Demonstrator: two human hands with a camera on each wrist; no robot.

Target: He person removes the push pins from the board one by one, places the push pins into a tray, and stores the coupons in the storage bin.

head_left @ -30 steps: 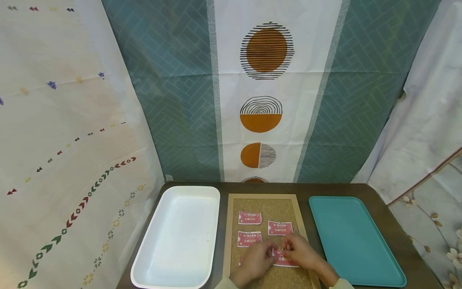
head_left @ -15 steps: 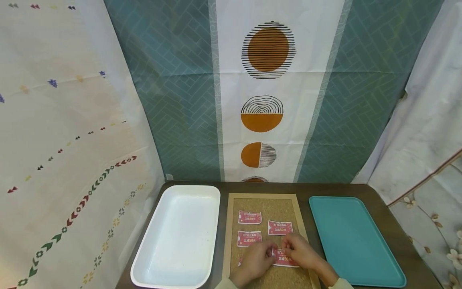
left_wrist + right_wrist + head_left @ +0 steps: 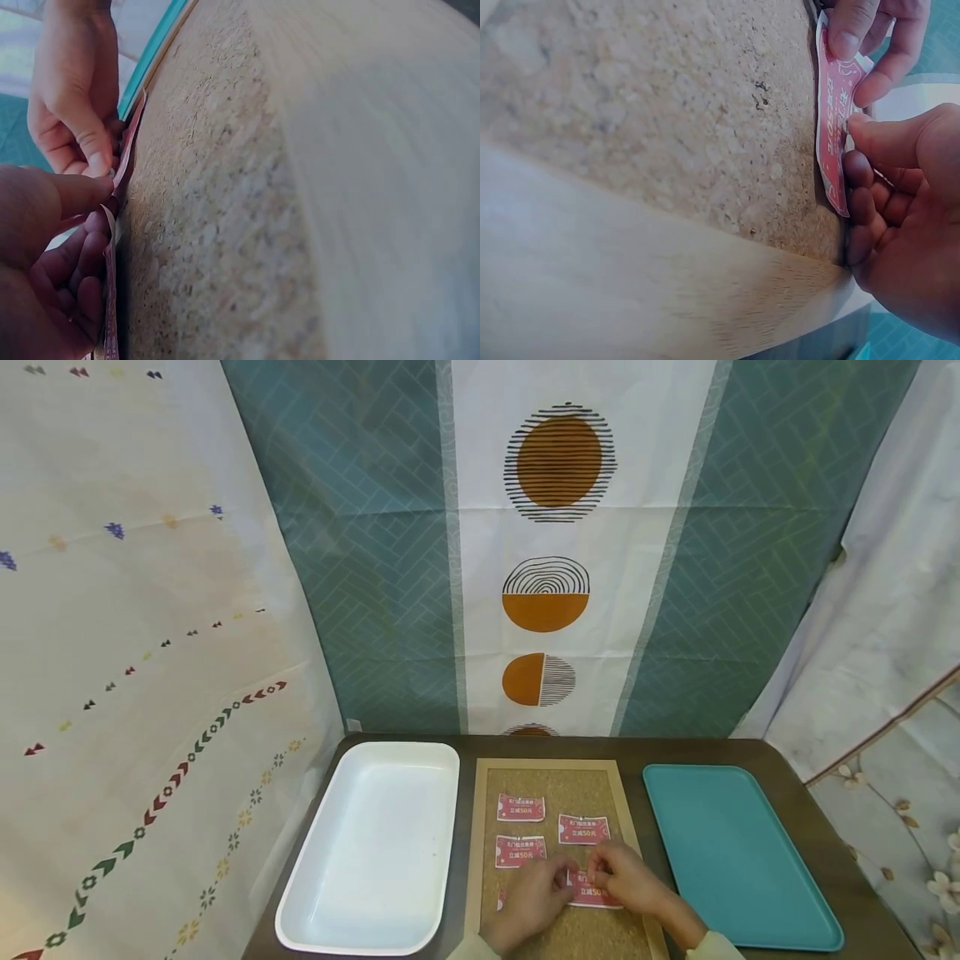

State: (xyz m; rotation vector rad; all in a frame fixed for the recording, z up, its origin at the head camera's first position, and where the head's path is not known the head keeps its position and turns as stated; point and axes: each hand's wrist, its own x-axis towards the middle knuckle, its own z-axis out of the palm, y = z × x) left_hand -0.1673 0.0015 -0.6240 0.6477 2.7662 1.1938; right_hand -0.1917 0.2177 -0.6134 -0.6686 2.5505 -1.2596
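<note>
A red paper coupon (image 3: 592,891) with white lettering lies low on the right half of the cork board (image 3: 555,935). My left hand (image 3: 534,893) pinches its left end; in the right wrist view that thumb (image 3: 845,43) lies on the printed face. From the right, my right hand (image 3: 628,878) comes to the coupon's upper edge. Between its thumb and finger is a small pale pushpin (image 3: 112,172), mostly hidden by the fingertips. Both hands' fingertips nearly meet there. More red coupons, one at top left (image 3: 521,807) and one at right (image 3: 583,829), are fixed to the cork.
Left of the board stands a white deep tray (image 3: 452,827); on its right lies a flat teal tray (image 3: 742,852). All rest on a dark brown table (image 3: 555,747). A light wooden frame (image 3: 480,827) edges the board. Another coupon (image 3: 501,899) is partly covered by my left hand.
The head view has tilted slightly, so everything sits a little higher in it. Both hands stay at the same coupon, with hardly any motion.
</note>
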